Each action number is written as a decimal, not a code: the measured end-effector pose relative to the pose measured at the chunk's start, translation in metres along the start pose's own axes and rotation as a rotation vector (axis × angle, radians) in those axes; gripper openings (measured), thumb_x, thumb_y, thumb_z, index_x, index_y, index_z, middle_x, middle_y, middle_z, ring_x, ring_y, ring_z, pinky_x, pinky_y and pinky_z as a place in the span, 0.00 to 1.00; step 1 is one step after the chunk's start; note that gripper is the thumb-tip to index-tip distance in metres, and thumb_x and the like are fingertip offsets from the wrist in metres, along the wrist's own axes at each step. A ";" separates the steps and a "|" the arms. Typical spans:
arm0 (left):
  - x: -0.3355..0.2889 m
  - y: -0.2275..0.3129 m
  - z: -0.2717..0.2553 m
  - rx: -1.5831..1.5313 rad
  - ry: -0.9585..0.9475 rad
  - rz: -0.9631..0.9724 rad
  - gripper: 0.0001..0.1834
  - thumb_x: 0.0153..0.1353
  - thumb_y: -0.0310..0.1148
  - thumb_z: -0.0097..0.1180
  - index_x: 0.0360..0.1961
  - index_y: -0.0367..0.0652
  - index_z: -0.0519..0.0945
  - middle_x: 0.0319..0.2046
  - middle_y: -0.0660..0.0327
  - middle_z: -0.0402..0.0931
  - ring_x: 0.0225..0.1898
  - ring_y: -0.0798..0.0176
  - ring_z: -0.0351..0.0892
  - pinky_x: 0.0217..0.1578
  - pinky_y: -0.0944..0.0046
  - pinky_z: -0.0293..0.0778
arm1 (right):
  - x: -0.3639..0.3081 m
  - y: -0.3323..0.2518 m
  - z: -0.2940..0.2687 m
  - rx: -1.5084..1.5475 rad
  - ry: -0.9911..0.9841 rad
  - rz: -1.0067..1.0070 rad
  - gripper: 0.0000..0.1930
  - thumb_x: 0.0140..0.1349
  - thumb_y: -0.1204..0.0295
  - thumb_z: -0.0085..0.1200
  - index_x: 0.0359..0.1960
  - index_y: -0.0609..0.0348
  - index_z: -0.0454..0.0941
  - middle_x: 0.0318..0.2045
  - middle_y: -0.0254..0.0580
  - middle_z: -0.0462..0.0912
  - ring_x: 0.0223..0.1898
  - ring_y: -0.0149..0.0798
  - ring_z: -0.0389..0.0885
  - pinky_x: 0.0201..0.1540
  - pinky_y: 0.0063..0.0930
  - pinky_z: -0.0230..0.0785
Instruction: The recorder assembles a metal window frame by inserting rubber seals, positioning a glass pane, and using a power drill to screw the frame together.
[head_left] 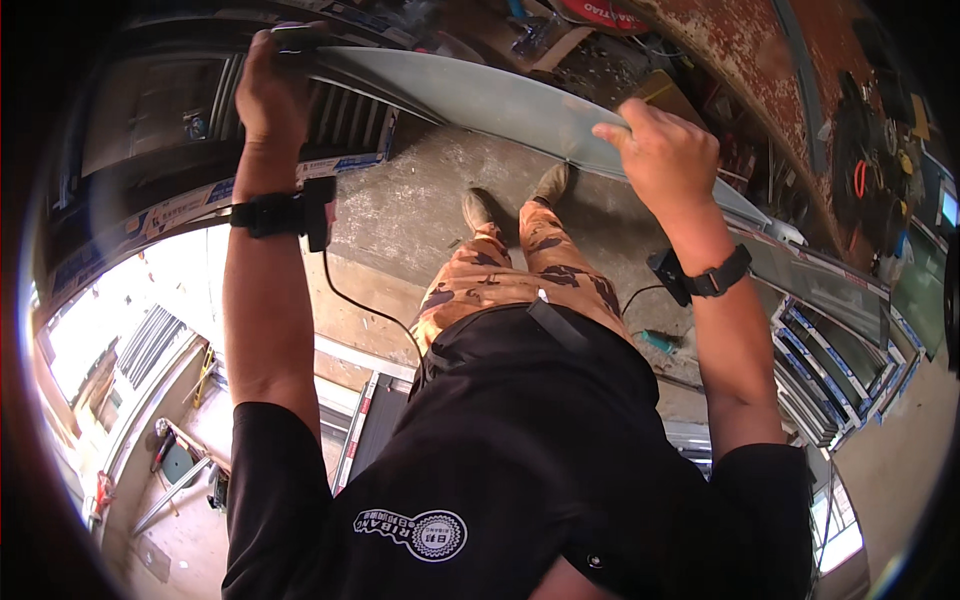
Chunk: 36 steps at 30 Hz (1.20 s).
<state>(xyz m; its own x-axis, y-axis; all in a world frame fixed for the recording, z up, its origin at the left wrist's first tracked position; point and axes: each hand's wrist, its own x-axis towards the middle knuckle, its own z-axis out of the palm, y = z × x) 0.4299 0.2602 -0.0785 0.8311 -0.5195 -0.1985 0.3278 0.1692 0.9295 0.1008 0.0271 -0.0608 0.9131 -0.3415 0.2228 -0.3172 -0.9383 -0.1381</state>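
Observation:
A large pale, translucent glass panel (480, 105) stands upright before me, its lower edge close to the floor by my shoes. At its far left end, my left hand (270, 95) is closed round the edge, with the thumb up; most of its fingers are hidden. A dark object (298, 38) sits beside that thumb, too shadowed to name. My right hand (665, 155) grips the panel's top edge farther right, thumb pointing left along it and fingers curled over.
Left stands a rack of dark frame profiles (345, 125). Several stacked window frames (835, 365) lean at the right, near another glass sheet (815, 285). A rusty, paint-worn surface (745, 45) and clutter lie beyond the panel. A teal tool (658, 342) rests on the concrete floor (425, 190).

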 end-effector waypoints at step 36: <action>0.034 -0.017 -0.025 -0.048 0.042 0.070 0.18 0.70 0.42 0.42 0.41 0.37 0.77 0.39 0.52 0.80 0.48 0.54 0.78 0.59 0.55 0.65 | -0.036 0.284 -0.149 -0.027 -0.269 0.737 0.20 0.61 0.58 0.59 0.50 0.56 0.78 0.42 0.54 0.84 0.48 0.55 0.81 0.48 0.47 0.73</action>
<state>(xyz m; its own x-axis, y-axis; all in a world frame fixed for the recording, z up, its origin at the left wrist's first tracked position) 0.4638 0.2602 -0.1086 0.8704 -0.4698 -0.1472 0.2886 0.2447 0.9256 -0.0603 -0.2353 0.0357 0.4944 -0.8546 -0.1587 -0.8683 -0.4772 -0.1353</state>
